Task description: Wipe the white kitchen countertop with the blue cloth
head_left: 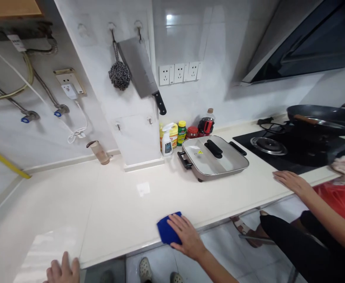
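A blue cloth (pixel 164 231) lies near the front edge of the white countertop (pixel 116 208). My right hand (pixel 187 237) is on the cloth, its fingers pressing it against the surface. At the lower left, my left hand (pixel 63 271) rests at the counter's front edge with nothing in it, fingers spread; its lower part is cut off by the frame. Behind the cloth stands a square electric pan (pixel 219 171) with a glass lid and black handles.
A spray bottle (pixel 167 143) and several jars stand behind the pan. A cleaver (pixel 140 67) and a steel scourer (pixel 119 74) hang above. At the right, another person's hand (pixel 293 182) rests by the black stove (pixel 302 149); their other hand holds a pale cloth (pixel 342 171).
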{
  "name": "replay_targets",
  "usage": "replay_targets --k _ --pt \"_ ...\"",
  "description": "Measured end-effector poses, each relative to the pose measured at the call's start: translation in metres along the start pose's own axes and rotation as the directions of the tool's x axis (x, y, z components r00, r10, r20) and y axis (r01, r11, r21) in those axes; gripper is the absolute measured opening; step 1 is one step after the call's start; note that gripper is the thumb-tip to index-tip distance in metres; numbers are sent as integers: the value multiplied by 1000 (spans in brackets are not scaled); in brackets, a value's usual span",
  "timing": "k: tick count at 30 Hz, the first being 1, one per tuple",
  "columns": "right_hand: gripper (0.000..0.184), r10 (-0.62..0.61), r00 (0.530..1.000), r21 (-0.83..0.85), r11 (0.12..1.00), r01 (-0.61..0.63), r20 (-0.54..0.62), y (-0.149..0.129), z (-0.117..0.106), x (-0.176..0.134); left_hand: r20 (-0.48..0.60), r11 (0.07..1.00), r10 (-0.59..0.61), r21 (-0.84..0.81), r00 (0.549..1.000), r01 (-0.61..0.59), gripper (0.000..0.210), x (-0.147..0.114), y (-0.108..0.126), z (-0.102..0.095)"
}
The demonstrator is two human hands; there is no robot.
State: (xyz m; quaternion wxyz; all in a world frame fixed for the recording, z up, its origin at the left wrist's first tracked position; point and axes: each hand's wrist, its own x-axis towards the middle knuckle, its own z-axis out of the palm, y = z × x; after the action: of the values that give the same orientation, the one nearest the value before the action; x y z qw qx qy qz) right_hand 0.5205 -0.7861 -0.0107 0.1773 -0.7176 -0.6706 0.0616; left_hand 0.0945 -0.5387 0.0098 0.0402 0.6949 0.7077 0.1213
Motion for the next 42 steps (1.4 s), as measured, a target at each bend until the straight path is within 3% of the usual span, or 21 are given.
replay_targets --k 5,8,11,15,19,22,27,30,34,37,39,42 --pt "80 75 981 -229 966 -117 -181 93 -19 -62 -25 1000 -11 -22 1000 11 77 -4 2 -1" --pt "87 103 957 -285 941 -183 -273 130 -25 -87 -2 999 -38 -18 999 38 74 -9 6 -1" --pt "85 120 947 -296 931 -212 -298 143 -22 -99 10 999 -36 1 999 36 71 -13 9 -1" --pt "81 113 947 -270 942 -198 -300 129 -14 -95 18 999 -38 26 999 38 68 -17 8 0" --pt "79 -1 978 -255 966 -53 -207 82 2 -63 19 998 -39 48 999 38 65 -19 7 1" --pt "79 -75 987 -208 977 44 -142 22 26 -27 6 999 -20 51 1000 19 63 -19 5 3" --pt "74 -73 992 -70 995 66 -106 -88 78 25 -2 999 -12 47 1000 12 61 -21 -1 9" --pt "72 -157 986 49 986 160 -58 -142 107 53 13 1000 5 20 1000 -5 60 -22 -6 11" --pt "69 -282 959 204 939 277 -1 -213 139 95 25 997 14 -71 1000 -12 58 -26 -13 10" --pt "68 -358 927 303 901 311 109 -262 153 126 18 989 32 -146 999 -29 60 -30 -20 11" --pt "70 -416 894 328 878 348 166 -284 152 144 -15 975 37 -219 999 -39 61 -31 -27 13" --pt "81 -542 816 334 821 463 203 -292 135 167 -113 937 19 -345 993 -57 61 -32 -37 18"
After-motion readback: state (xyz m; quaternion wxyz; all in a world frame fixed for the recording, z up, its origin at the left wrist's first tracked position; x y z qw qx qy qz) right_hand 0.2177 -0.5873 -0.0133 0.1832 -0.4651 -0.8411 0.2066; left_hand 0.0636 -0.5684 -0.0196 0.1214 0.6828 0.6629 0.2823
